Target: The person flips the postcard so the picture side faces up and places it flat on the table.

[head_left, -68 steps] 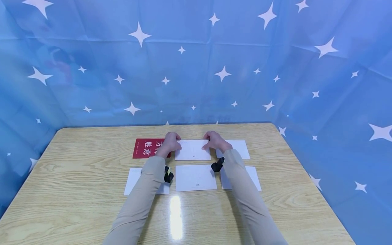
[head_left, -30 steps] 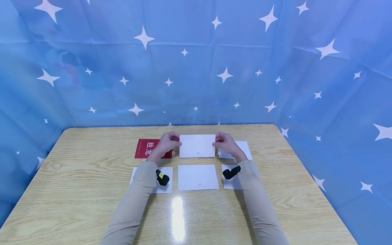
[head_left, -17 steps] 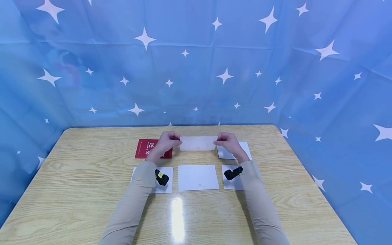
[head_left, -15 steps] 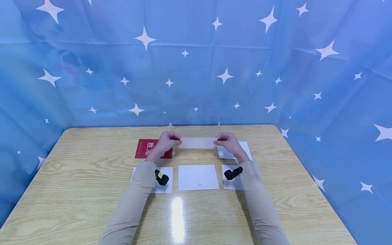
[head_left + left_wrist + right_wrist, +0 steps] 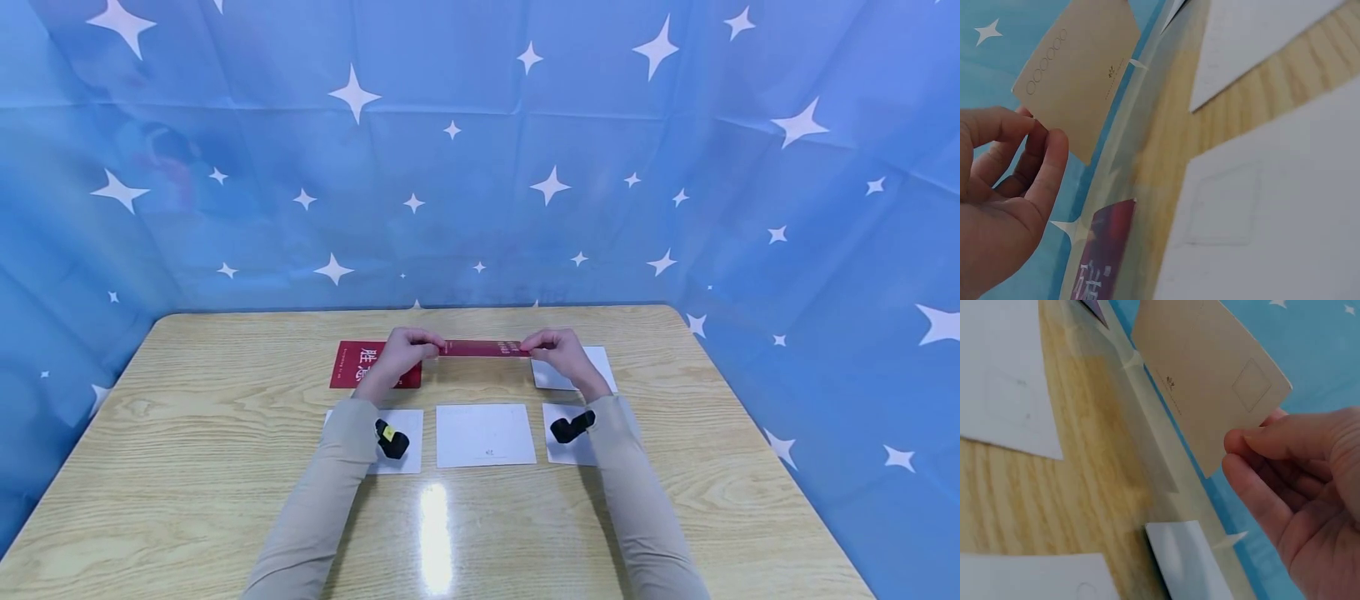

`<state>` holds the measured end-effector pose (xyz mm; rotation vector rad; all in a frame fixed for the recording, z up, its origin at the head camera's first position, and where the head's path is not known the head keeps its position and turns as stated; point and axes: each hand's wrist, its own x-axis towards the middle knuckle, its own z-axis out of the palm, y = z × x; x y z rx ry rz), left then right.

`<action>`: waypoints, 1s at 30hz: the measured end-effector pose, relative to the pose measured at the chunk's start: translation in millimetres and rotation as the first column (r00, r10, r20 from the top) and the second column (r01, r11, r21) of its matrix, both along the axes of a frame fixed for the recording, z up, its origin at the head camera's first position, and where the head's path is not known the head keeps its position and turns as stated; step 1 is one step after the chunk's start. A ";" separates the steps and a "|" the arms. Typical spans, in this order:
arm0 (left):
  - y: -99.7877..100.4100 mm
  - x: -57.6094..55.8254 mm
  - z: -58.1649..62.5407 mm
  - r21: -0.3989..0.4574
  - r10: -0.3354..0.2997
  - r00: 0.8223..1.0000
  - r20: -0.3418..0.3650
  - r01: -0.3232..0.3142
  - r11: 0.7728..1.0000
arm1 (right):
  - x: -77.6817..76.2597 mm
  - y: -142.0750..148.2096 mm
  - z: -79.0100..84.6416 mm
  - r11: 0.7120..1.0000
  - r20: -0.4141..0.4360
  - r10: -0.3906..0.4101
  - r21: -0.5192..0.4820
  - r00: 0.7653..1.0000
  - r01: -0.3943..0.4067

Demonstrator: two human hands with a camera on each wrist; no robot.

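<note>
Since half a second ago, the held card [image 5: 480, 348] has tipped over between the hands, so its red face now shows to the head view where the pale back showed. Its white lettering there is too foreshortened to read. The wrist views show its back: a row of six circles, an outlined stamp box, and a tiny emblem beside a fine, illegible line. The red card [image 5: 347, 367] at far left shows 胜 and 意 turned sideways, with small print along its left end; the left arm covers the rest. On the near middle white card [image 5: 486, 435], a small dark mark cannot be read.

Both arms reach forward. The left hand [image 5: 403, 357] pinches the card's left end between thumb and fingers; the right hand [image 5: 564, 357] pinches its right end likewise. They hold it above the table [image 5: 225, 467], at the far middle, between the red card and the far right white card [image 5: 600, 364].
</note>
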<state>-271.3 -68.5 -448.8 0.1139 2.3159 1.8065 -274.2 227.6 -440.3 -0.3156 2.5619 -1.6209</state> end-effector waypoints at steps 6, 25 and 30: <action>-0.1 3.7 -3.1 0.007 -0.024 1.000 0.014 0.024 1.000 | 2.2 2.4 -4.4 0.999 0.064 0.011 -0.036 0.998 -0.009; 6.7 0.2 -13.8 -0.088 -0.032 0.999 -0.020 0.030 0.996 | 5.6 0.7 -14.5 0.994 0.115 0.057 0.089 0.992 -0.068; 8.1 0.1 -15.6 -0.113 -0.050 0.998 -0.022 0.047 0.992 | 4.1 -1.2 -14.6 0.983 0.115 0.062 0.168 0.991 -0.081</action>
